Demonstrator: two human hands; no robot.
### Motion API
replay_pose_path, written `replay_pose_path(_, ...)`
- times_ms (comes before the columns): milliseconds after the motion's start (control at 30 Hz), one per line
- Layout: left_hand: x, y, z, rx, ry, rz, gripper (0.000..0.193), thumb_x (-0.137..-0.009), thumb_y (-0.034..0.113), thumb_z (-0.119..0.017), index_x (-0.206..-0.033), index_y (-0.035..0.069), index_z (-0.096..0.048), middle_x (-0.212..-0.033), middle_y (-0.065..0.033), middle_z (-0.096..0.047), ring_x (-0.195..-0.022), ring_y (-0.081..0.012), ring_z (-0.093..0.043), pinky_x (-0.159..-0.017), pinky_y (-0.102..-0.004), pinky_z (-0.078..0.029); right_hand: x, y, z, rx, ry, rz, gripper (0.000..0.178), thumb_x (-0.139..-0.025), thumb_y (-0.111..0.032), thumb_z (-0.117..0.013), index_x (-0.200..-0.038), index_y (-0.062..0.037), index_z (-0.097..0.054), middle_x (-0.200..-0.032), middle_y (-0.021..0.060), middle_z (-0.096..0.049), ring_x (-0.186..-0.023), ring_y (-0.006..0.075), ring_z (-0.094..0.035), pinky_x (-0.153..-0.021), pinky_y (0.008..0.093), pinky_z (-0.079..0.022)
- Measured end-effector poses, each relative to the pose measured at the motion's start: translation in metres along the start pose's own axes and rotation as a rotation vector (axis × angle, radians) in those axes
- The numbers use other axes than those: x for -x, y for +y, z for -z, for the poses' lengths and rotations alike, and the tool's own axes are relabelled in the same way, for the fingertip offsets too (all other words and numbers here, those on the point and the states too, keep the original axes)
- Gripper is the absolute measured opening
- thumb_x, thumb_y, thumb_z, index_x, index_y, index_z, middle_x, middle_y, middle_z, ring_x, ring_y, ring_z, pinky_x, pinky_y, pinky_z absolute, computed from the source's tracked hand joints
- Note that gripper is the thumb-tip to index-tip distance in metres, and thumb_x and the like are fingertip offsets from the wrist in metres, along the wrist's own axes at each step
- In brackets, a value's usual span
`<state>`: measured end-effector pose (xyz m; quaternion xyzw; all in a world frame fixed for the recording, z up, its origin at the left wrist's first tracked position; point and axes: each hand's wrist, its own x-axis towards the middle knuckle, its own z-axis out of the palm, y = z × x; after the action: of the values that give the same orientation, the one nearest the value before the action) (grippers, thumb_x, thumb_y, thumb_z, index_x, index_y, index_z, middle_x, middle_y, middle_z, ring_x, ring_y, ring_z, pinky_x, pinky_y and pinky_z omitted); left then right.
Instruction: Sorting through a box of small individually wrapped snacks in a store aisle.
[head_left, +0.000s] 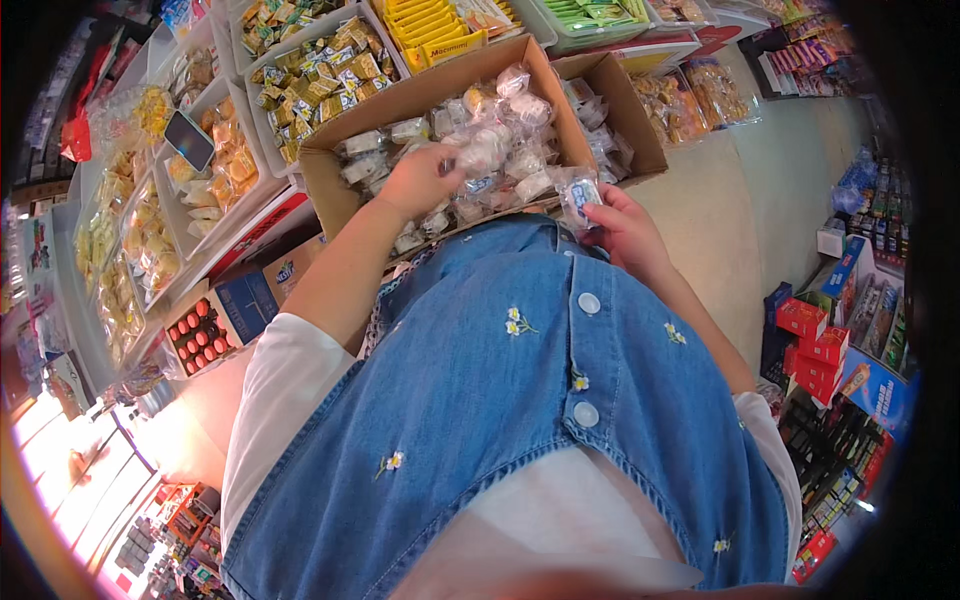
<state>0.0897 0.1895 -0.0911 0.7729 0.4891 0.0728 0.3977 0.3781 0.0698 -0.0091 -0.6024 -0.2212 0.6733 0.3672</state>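
A cardboard box in front of me holds many small pale snacks in clear wrappers. Inside it, toward the middle, my left hand is closed, its fingertips at a whitish clear-wrapped packet that looks slightly blurred. Part of that grip is hidden by the hand itself. At the box's near right corner, my right hand pinches a small clear packet with blue print between thumb and fingers.
A second cardboard box adjoins on the right. Plastic bins of gold-wrapped sweets and yellow packets stand beyond. A phone-like dark panel sits over a left bin. Red boxes line the right shelf beside the floor.
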Motion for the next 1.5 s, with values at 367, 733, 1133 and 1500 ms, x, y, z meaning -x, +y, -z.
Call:
replay_pose_path(367,0.001,0.011,0.006,0.137,0.016,0.318,0.051,-0.085,0.037,-0.070,-0.124,0.006,-0.059,-0.099,-0.0097,-0.070,-0.083,-0.0188,-0.066,-0.076,-0.0330,-0.052,-0.001,0.007,0.003,-0.022,0.029,0.005,0.035,-0.090,-0.017,-0.063,-0.123,-0.0065,-0.056,-0.098,0.0032,-0.067,-0.074,0.0114,-0.060,-0.065,0.0236,-0.047)
replay_pose_path(733,-0.016,0.033,-0.028,-0.519,-0.053,0.132,0.035,-0.080,0.035,-0.071,-0.100,0.006,-0.070,-0.111,-0.0151,-0.064,-0.109,-0.0303,-0.060,-0.092,-0.0407,-0.049,0.001,-0.001,-0.008,0.053,-0.033,0.161,0.043,-0.087,-0.011,-0.064,-0.127,-0.0022,-0.053,-0.100,0.0035,-0.065,-0.080,0.0100,-0.059,-0.068,0.0233,-0.045)
replay_pose_path(1133,-0.011,-0.009,-0.040,0.122,-0.015,0.262,0.048,-0.074,0.025,-0.076,-0.116,0.006,-0.062,-0.115,-0.0150,-0.067,-0.108,-0.0282,-0.064,-0.092,-0.0378,-0.050,-0.006,-0.009,-0.014,-0.140,-0.032,0.154,0.039,-0.091,-0.014,-0.064,-0.127,-0.0050,-0.056,-0.109,0.0047,-0.066,-0.085,0.0135,-0.062,-0.069,0.0265,-0.049)
replay_pose_path(1500,0.003,0.005,-0.016,-0.135,-0.172,0.330,0.066,-0.068,0.032,-0.079,-0.123,0.004,-0.057,-0.113,-0.0214,-0.065,-0.109,-0.0306,-0.063,-0.095,-0.0372,-0.049,-0.001,-0.014,-0.024,-0.016,-0.021,0.175,0.036,-0.089,-0.011,-0.067,-0.122,-0.0031,-0.053,-0.103,0.0071,-0.066,-0.078,0.0167,-0.067,-0.068,0.0285,-0.052)
